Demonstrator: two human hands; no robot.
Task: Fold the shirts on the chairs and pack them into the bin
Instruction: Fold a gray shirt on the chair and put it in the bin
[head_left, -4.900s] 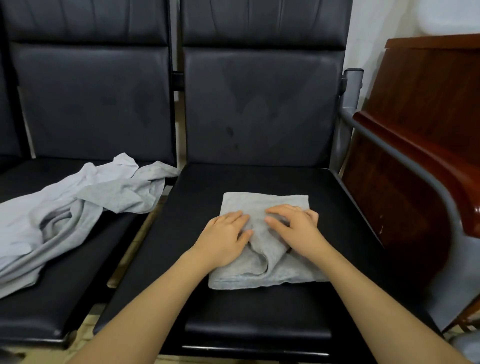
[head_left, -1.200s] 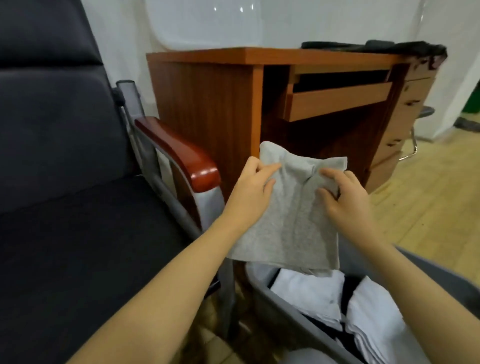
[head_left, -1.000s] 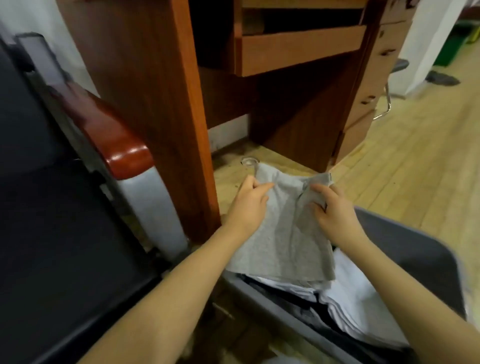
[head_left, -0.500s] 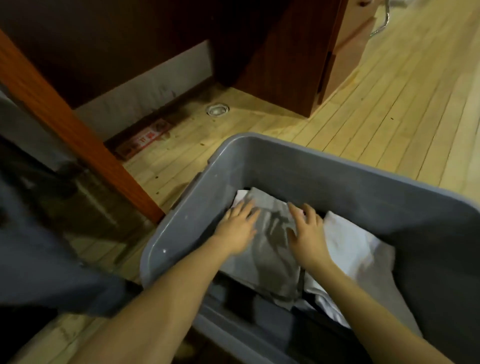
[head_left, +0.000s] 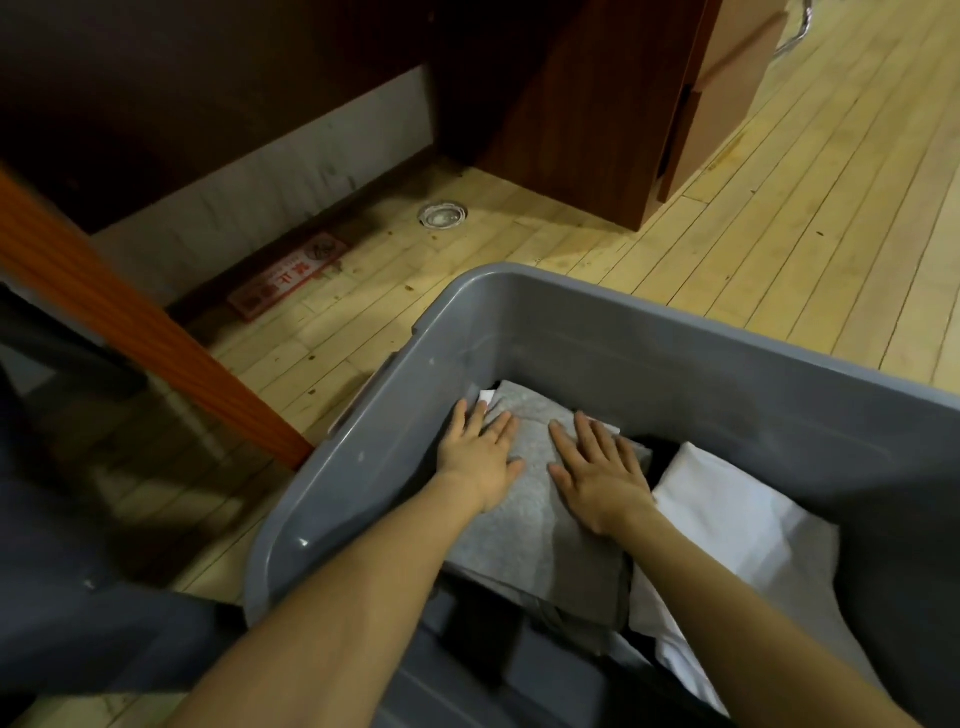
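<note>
— Why do we have both palms flat?
— Our left hand (head_left: 480, 457) and right hand (head_left: 597, 467), fingers spread, press the folded grey shirt (head_left: 535, 519) inside the bin (head_left: 623, 332), beside its left wall, so it packs level.
— And the white stack (head_left: 727, 525)?
— Beside it, toward the bin's right.

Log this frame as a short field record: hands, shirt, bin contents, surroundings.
left hand: flat, fingers straight, pressing on grey shirt
right hand: flat, pressing on same shirt
grey shirt: folded, lying inside bin
bin: grey plastic, on wooden floor
white folded clothes: in bin, right of grey shirt
red sign: on floor by wall
</note>
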